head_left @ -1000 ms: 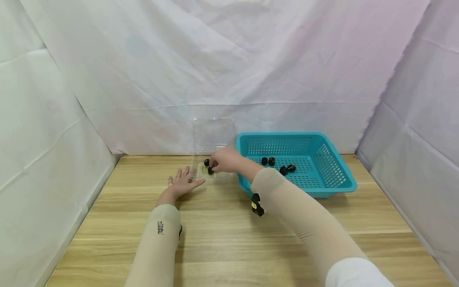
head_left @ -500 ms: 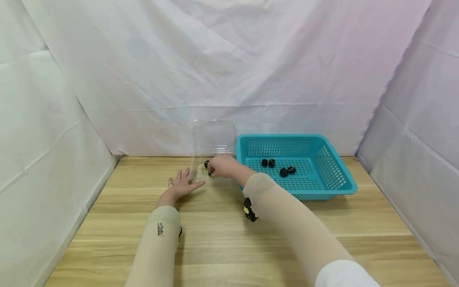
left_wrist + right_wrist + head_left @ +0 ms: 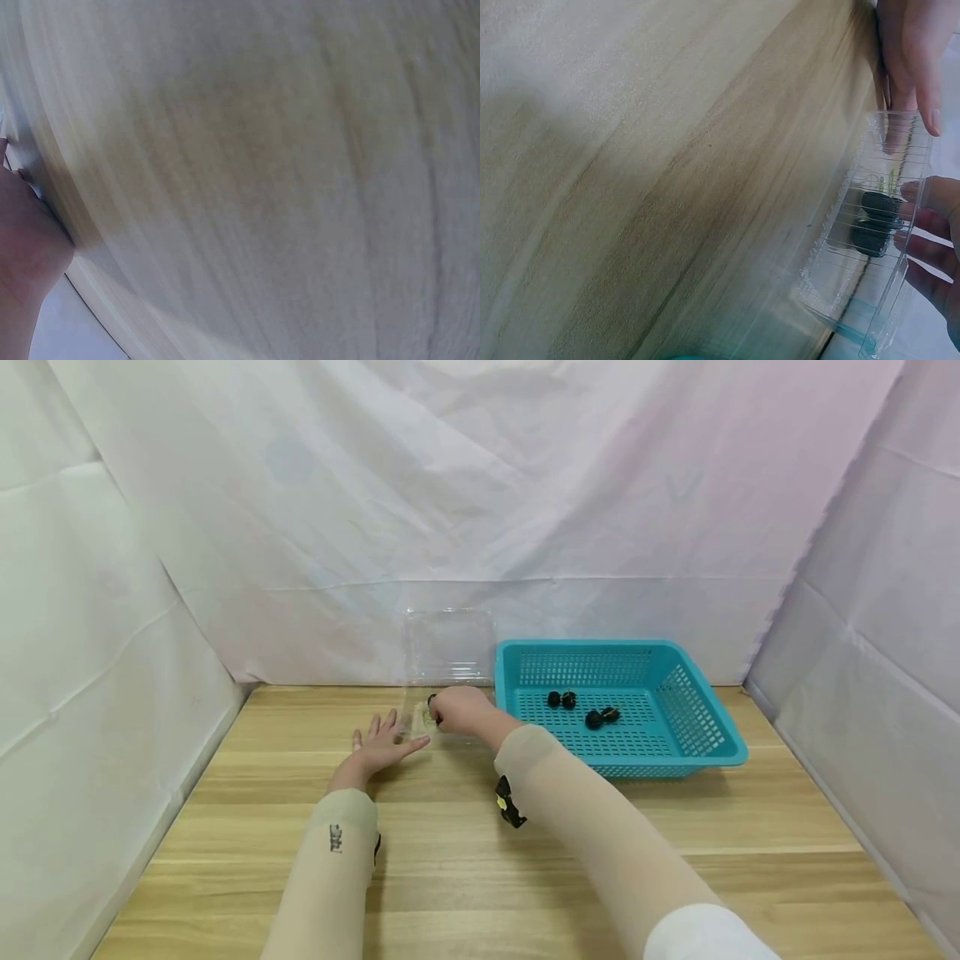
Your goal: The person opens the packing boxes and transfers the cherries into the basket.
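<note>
Standing unchanged, the turquoise basket [image 3: 588, 668] is at the three o'clock of the clear box [image 3: 450, 647]. The left hand [image 3: 381, 745] lies released at the box's eight. The right hand [image 3: 459, 710], grasping or not I cannot tell, moved toward eight, hiding more of the dark pair [image 3: 877, 212] inside; placing seems nearly finished.

A clear, hinged plastic box [image 3: 450, 639] stands open, lid raised, with the left hand [image 3: 379, 748], fingers spread, at its near left corner. Inside, two dark, rounded pieces [image 3: 880, 206] sit together beside yellow-green strands, the right hand's [image 3: 461, 708] fingertips at them.
</note>
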A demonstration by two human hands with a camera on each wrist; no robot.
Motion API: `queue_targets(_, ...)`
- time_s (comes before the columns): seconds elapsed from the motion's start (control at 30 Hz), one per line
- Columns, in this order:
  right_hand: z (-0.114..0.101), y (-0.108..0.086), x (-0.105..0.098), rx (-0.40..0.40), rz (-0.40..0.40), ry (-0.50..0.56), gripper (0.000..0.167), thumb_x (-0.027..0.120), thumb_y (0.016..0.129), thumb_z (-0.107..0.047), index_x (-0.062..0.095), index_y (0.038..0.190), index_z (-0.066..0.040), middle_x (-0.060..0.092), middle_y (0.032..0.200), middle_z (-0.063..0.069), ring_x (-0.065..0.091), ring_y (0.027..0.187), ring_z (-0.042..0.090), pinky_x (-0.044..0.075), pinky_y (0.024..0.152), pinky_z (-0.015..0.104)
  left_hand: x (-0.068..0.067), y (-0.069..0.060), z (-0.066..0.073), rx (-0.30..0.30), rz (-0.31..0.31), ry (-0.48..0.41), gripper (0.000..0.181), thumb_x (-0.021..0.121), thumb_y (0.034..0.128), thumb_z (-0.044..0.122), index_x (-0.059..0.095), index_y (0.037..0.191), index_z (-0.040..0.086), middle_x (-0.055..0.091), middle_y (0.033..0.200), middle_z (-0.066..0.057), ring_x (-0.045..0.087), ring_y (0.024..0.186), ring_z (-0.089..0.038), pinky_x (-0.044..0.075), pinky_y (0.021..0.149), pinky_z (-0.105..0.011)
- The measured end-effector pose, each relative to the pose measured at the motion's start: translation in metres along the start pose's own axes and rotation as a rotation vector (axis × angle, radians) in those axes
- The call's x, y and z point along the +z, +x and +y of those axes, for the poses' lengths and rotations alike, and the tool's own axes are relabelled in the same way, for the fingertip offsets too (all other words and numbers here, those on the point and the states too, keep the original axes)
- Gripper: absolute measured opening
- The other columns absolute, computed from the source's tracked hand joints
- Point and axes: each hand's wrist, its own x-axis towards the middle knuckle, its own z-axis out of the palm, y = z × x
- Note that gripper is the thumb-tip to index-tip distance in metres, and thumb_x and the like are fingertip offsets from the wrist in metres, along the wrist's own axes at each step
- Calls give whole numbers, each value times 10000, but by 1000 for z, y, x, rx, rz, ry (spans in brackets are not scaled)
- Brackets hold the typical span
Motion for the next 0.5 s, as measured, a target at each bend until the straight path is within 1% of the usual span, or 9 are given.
queue_targets(0.07, -1, 2, 1, 11, -2, -3, 247, 643, 897, -72, 528, 707, -181, 369, 653, -55, 330, 600, 111, 306, 549, 264, 0, 1, -1, -1, 4, -3, 1010, 344, 844, 823, 81, 1583, 187, -72, 1625, -118, -152, 1452, -370, -162, 1074, -645)
queue_targets(0.1, -2, 3, 1, 16, -3, -5, 186, 656, 900, -83, 593, 751, -175, 425, 694, -61, 376, 627, 102, 346, 569, 253, 0, 1, -2, 3, 6, -8, 1017, 348, 842, 824, 83, 1582, 178, -73, 1624, -126, -153, 1450, -376, -167, 1071, -646)
queue_targets(0.17, -4, 5, 1, 23, -9, -12, 56, 687, 903, -111, 701, 901, -165, 541, 830, -60, 491, 726, 97, 443, 652, 243, 1, 2, -2, 5, 10, -18, 1031, 354, 835, 829, 87, 1582, 170, -74, 1623, -133, -155, 1448, -382, -180, 1065, -644)
queue_targets(0.23, -6, 6, 1, 25, -12, -21, 179, 716, 898, -143, 732, 1075, -171, 610, 1019, -50, 578, 891, 112, 505, 784, 267, 1, 3, -3, 4, 14, -19, 1034, 350, 829, 837, 93, 1582, 176, -72, 1624, -127, -153, 1450, -375, -186, 1068, -634)
queue_targets(0.3, -8, 8, 0, 22, -21, -31, 291, 733, 893, -170, 710, 1183, -174, 631, 1152, -35, 601, 1029, 140, 506, 888, 298, 1, 2, -3, 8, 13, -26, 1032, 355, 834, 829, 92, 1581, 168, -77, 1621, -135, -161, 1447, -380, -196, 1060, -637)
queue_targets(0.4, -9, 10, 0, 18, -43, -35, 314, 716, 906, -167, 694, 1219, -177, 643, 1217, -25, 600, 1098, 162, 495, 930, 314, 2, 3, -4, 7, 13, -18, 1022, 344, 835, 832, 91, 1582, 183, -77, 1623, -121, -160, 1450, -367, -193, 1066, -630)
queue_targets(0.5, -9, 10, -1, 19, -67, -32, 309, 697, 921, -164, 691, 1229, -183, 651, 1232, -36, 598, 1122, 164, 489, 944, 325, 3, 3, -4, 18, 14, -17, 1019, 355, 842, 822, 97, 1581, 169, -71, 1622, -135, -158, 1447, -382, -185, 1062, -646)
